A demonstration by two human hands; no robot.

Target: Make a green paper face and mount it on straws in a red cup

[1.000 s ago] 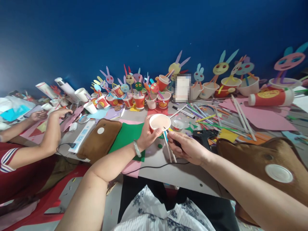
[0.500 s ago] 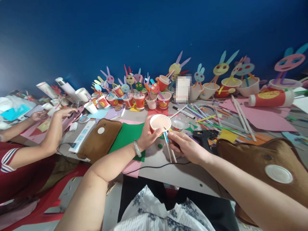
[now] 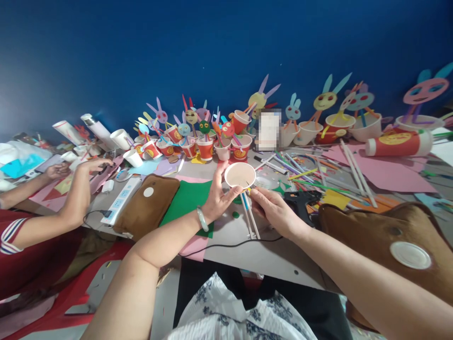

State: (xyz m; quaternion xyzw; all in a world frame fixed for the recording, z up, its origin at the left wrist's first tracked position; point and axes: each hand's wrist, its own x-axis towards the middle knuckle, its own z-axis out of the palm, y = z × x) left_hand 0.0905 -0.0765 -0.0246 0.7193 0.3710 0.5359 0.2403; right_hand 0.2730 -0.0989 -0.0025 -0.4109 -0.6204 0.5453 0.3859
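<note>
My left hand [image 3: 220,200] is wrapped round a white-rimmed paper cup [image 3: 240,175], its mouth tipped toward me and its thumb near the rim. My right hand [image 3: 271,208] is closed in a pinch at the cup's near right side, on a thin pointed tool [image 3: 248,190] with a bit of yellow at the fingers. Its dark tip shows against the inside of the cup; whether it goes through the wall I cannot tell. Below the hands, slim white sticks [image 3: 253,225] lie on the grey table, with a small green paper disc [image 3: 235,215] beside them.
Decorated cups with paper rabbit figures [image 3: 207,147] line the back. A black glue gun [image 3: 300,203] and brown cushion [image 3: 385,245] are right; green paper [image 3: 191,203], another cushion [image 3: 148,203] and a power strip [image 3: 122,200] left. A co-worker's arms [image 3: 67,198] work farther left.
The cup has moved slightly up and right and tilted more toward me. My right hand has shifted a little right, and the dark tip now shows inside the cup.
</note>
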